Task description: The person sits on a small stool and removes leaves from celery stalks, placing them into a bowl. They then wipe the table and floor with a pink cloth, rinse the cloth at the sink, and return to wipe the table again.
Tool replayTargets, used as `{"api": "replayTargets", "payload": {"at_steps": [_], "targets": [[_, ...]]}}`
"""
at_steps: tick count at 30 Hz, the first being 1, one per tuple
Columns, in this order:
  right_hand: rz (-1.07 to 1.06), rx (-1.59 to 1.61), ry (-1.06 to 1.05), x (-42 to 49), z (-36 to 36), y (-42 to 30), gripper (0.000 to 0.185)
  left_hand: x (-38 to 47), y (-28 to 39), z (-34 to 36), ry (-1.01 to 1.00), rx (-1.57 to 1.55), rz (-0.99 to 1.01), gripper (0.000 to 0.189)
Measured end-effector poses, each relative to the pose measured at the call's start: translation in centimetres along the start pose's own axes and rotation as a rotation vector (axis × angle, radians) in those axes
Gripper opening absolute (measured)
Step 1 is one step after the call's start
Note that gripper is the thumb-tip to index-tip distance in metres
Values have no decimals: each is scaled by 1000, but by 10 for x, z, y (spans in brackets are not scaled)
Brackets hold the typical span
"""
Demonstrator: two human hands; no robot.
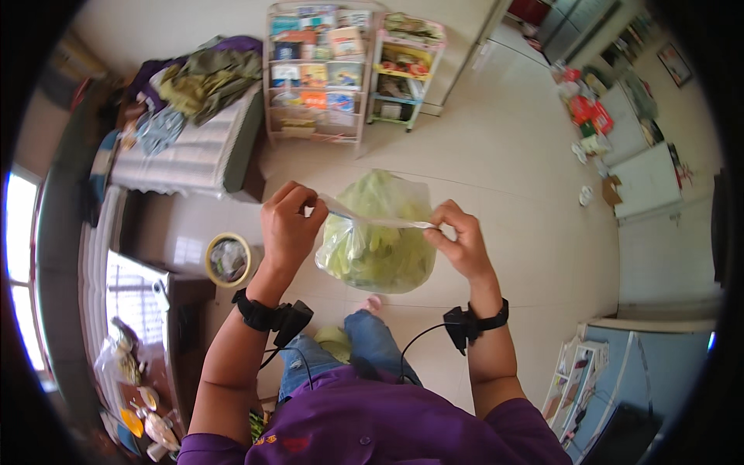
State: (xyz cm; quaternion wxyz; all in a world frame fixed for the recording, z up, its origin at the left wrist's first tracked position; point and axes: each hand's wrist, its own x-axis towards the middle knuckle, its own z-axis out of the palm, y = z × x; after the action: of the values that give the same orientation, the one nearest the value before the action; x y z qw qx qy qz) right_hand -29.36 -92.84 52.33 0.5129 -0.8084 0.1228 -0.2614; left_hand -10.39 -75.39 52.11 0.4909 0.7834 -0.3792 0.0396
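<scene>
A clear plastic bag [378,256] full of pale green leafy vegetables hangs in front of me, above the floor. My left hand [293,226] pinches one end of its gathered top between thumb and fingers. The other end is pinched by my right hand [459,235]. Between the two hands the bag's neck is stretched out in a narrow, twisted strip and looks drawn together in the middle. Each wrist wears a black strap with a small device and a cable. Which vegetable is inside cannot be made out for certain.
A lined waste bin [228,260] stands on the tiled floor [511,232] at left. Beyond are a bench heaped with clothes [203,81], a magazine rack [317,75] and a shelf trolley [404,72]. A table with a plastic bag [119,354] is at lower left, a white shelf [572,378] at lower right.
</scene>
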Motion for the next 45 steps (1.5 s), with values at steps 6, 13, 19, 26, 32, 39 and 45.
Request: {"api": "replayTargets", "payload": {"at_steps": [6,13,19,26,32,39,45], "targets": [[-1,-168,104,24,-103,23,14,48,97,155,-338,-279,50,4],[-80,-360,225,42,-232,98,17,115,145,328,-916,-534,-193,17],[163,-288,389,73,-366,169,21,166,203,488,-1073,-555,-64,17],[389,-264,499,103,-540,229,33,252,286,661,-1435,-691,40,14],[335,-324,495,145,-706,306,30,329,361,821,-1404,-479,317,22],[444,17,585,222,-904,392,11,438,434,982,-1139,-468,105,15],[600,41,628,332,-1060,488,16,562,455,1117,-1072,-409,114,15]]}}
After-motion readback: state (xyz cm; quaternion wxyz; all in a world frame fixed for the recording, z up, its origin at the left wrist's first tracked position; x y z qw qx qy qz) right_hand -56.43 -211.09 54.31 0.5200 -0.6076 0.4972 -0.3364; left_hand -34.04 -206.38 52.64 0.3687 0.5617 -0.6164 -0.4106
